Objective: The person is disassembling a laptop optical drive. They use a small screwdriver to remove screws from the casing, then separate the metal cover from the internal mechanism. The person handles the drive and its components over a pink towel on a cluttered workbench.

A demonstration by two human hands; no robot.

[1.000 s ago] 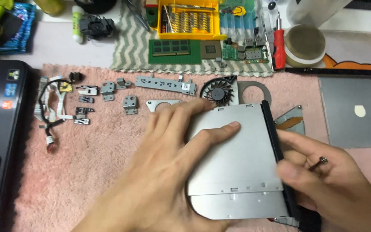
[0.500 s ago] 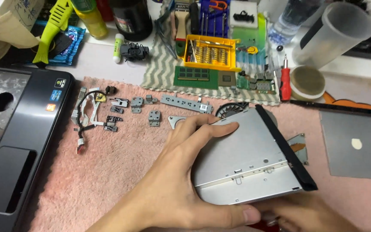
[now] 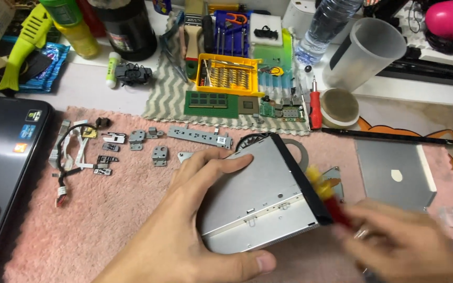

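My left hand has its grip closed around the silver disc drive at lower centre on the pink mat, while my blurred right hand pinches a red-and-yellow tool against its black edge.

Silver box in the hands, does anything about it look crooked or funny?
Yes. The left hand tips the silver box up on one edge, off the pink mat. The right hand holds a blurred red-and-yellow tool at its black front strip.
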